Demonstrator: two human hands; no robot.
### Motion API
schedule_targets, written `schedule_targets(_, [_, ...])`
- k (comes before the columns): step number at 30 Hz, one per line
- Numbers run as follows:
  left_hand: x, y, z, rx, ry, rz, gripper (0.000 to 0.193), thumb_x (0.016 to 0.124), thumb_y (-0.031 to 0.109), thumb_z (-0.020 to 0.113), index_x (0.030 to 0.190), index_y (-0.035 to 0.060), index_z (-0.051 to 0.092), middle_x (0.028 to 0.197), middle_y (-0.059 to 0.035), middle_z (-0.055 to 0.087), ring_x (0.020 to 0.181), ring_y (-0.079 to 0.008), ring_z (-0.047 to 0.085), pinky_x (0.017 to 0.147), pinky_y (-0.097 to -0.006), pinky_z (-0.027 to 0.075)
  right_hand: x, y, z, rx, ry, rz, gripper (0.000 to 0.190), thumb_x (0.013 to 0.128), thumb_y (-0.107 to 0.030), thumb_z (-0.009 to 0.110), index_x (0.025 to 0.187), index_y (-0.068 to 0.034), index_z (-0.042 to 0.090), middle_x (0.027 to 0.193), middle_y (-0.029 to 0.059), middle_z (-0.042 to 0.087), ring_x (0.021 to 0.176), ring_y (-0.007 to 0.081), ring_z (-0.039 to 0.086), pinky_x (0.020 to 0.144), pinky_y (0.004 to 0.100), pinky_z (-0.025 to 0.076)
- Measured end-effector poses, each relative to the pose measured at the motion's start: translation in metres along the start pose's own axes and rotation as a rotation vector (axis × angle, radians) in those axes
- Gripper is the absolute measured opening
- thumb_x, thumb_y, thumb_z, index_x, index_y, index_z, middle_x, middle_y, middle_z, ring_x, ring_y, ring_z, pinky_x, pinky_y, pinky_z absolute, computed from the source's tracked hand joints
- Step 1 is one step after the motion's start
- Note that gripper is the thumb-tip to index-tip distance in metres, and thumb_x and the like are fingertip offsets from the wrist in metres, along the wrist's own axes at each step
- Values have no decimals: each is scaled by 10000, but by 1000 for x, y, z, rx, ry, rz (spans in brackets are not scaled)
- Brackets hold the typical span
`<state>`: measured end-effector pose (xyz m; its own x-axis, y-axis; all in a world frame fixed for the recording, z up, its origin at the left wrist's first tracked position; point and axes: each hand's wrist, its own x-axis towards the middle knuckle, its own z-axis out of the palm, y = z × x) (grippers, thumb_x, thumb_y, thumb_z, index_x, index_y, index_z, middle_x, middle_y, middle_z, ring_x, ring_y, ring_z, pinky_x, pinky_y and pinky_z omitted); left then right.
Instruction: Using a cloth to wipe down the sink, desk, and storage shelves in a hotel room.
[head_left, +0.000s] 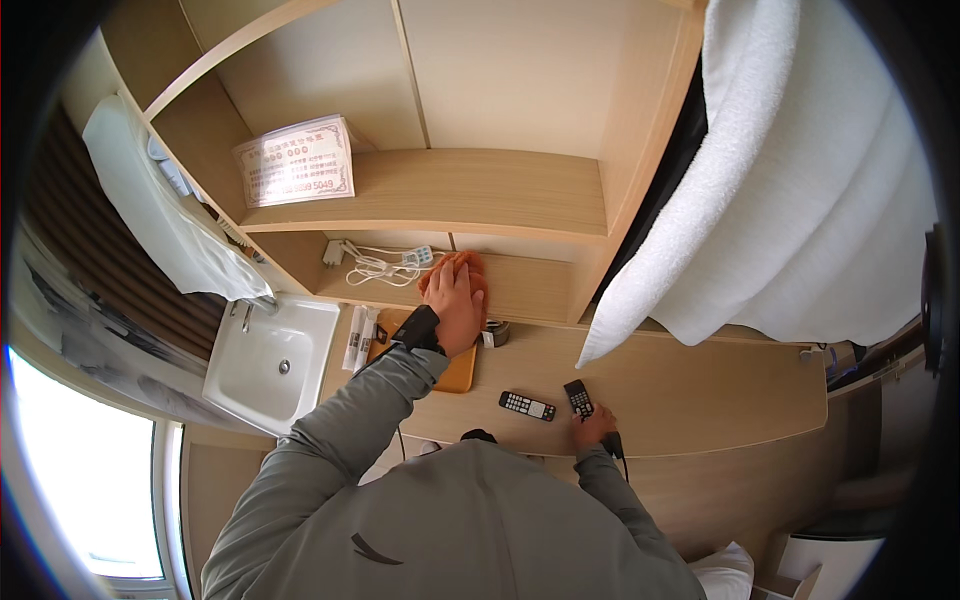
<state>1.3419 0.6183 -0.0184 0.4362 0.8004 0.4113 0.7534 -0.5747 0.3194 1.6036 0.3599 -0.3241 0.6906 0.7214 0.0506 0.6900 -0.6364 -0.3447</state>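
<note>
My left hand (456, 307) presses on an orange cloth (480, 268) at the low shelf, its fingers spread over the fabric. Beside the cloth lies a coiled white cable (371, 267) with a plug and a small control block with buttons (418, 256). On the desk, my right hand (594, 426) is closed around the lower end of a black remote control (577, 397). A second black remote control (527, 406) lies just left of it, not touching. Under my left wrist sits an orange tray (457, 375), partly hidden by my sleeve.
A white sink (262, 360) adjoins the desk (675, 390) at left. White packets (360, 337) lie by the tray, and a round dark container (496, 333) stands behind it. A printed card (296, 163) stands on the upper shelf. White towels (697, 202) hang at right over the desk's back edge.
</note>
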Motion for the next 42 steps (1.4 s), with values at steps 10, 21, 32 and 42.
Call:
schedule_targets(10, [28,12,17,71,41,-96,544,909,206,620,1360,-77,507,1358,-303,500,1248,-481,483,1077,-551,399,13,-122,-178,649,-127,-416,332,911,-195,715,1166,5,645,1118,177,662,1039,319,630,926,417,500])
schedule_targets(21, [46,80,50,-205,-40,300,487,827,160,659,1249,-74,595,1294,-250,569,1258,-393,532,1061,-477,449,-11,-153,-230,866,-273,-326,316,936,-191,707,1165,18,644,1096,166,658,1002,254,629,889,369,505])
schedule_targets(32, [-15,54,10,-220,-215,600,448,896,109,607,1318,-27,548,1373,-218,518,1303,-388,485,1101,-485,404,-18,-183,-273,783,-242,-421,324,935,-125,688,1225,8,629,1171,165,658,1062,268,632,949,367,495])
schedule_targets(42, [45,44,16,-258,-334,308,391,997,218,526,1332,21,571,1490,-211,490,1397,-388,444,1167,-467,358,-12,-186,-258,763,-292,-451,334,941,-91,680,1251,16,618,1212,155,663,1142,235,622,1008,353,468])
